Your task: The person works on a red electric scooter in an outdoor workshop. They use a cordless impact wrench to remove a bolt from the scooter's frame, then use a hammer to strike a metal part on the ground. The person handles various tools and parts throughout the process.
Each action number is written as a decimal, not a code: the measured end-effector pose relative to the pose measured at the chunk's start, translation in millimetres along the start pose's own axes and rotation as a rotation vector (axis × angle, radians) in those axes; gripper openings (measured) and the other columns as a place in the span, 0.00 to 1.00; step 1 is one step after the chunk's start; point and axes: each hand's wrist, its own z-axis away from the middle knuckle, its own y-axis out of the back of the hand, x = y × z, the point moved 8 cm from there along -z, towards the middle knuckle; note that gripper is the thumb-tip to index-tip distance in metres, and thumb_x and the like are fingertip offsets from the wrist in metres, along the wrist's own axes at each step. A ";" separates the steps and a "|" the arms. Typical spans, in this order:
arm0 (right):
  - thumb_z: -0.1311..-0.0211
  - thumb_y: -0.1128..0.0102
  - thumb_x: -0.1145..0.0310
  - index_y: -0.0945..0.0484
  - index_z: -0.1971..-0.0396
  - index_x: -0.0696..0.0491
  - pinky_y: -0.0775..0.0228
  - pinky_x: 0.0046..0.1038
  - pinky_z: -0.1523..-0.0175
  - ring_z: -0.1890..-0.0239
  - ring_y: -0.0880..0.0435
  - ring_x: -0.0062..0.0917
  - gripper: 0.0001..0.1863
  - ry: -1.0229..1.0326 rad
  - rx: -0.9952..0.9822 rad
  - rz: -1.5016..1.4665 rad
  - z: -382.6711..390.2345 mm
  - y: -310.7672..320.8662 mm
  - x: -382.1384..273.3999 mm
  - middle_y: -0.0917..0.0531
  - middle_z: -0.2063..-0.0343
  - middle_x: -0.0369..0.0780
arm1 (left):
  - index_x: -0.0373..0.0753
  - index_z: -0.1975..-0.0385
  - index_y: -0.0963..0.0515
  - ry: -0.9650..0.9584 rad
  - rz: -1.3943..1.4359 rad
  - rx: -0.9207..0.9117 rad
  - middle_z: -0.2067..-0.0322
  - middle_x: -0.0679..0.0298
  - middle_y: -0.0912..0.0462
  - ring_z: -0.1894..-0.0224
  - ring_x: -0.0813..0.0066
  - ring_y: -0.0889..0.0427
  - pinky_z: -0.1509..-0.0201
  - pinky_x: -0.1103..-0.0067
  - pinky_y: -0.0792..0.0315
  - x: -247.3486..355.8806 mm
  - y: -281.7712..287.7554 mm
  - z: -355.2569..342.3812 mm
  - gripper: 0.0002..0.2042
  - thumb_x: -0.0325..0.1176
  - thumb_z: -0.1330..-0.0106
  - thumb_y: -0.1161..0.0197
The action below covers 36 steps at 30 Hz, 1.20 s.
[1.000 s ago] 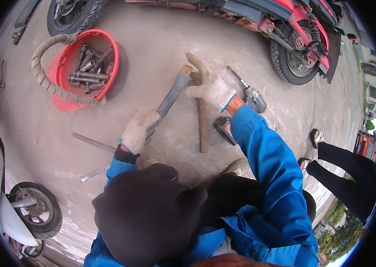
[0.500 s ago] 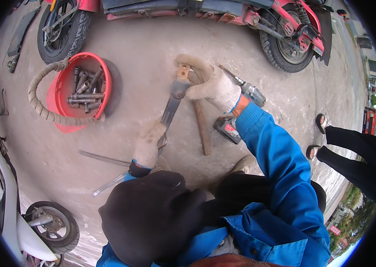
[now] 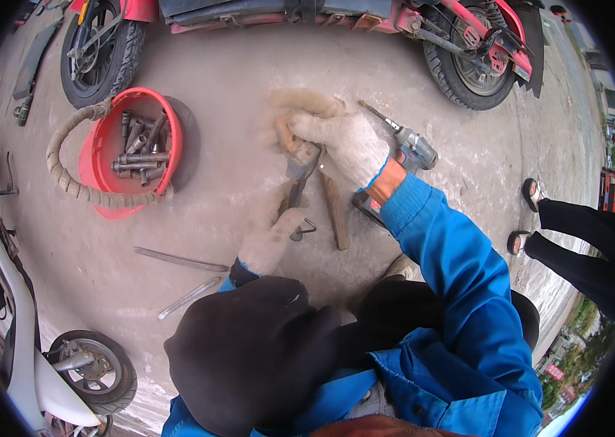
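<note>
Two scooters frame your patch of concrete floor [image 3: 235, 87]: a red scooter [image 3: 467, 44] along the top, a white scooter [image 3: 9, 320] at your left. Next in size, the red basin [image 3: 100, 175] of metal sockets, ringed by a thick rope [image 3: 67, 182], sits well apart to the left of your hands. A cordless drill [image 3: 413, 149] lies just behind your right wrist, and two flat metal bars [image 3: 184, 280] lie near your left forearm.

Your left hand [image 3: 271, 233] is wrapped shut around the lower handle of the long metal tool [image 3: 299, 178], which rests low over the floor beside a wooden stick [image 3: 336, 211]. Your right hand [image 3: 344, 142] is curled closed over its head. Keep both gloved grips firm, I'd judge, and steady the head before levering.
</note>
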 end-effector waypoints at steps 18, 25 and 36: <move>0.22 0.43 0.69 0.22 0.32 0.66 0.16 0.34 0.45 0.50 0.08 0.36 0.24 -0.015 -0.149 -0.090 1.6 -32.0 -4.4 0.10 0.51 0.48 | 0.36 0.43 0.16 -0.462 -0.518 0.501 0.57 0.54 0.18 0.57 0.57 0.14 0.49 0.67 0.20 19.8 46.2 9.7 0.16 0.27 0.29 0.33; 0.20 0.44 0.69 0.21 0.33 0.65 0.16 0.36 0.50 0.52 0.09 0.36 0.22 0.022 -0.082 -0.159 -3.4 -15.9 3.2 0.11 0.55 0.47 | 0.35 0.46 0.16 -0.600 -0.662 0.602 0.57 0.55 0.16 0.55 0.57 0.15 0.49 0.66 0.20 24.8 48.9 10.1 0.16 0.25 0.33 0.29; 0.22 0.43 0.71 0.21 0.34 0.63 0.16 0.36 0.48 0.51 0.10 0.36 0.22 0.002 0.116 -0.029 -8.4 9.5 13.8 0.10 0.55 0.47 | 0.39 0.48 0.15 -0.610 -0.831 0.653 0.57 0.58 0.14 0.50 0.52 0.19 0.45 0.61 0.23 34.6 52.9 13.8 0.19 0.26 0.40 0.22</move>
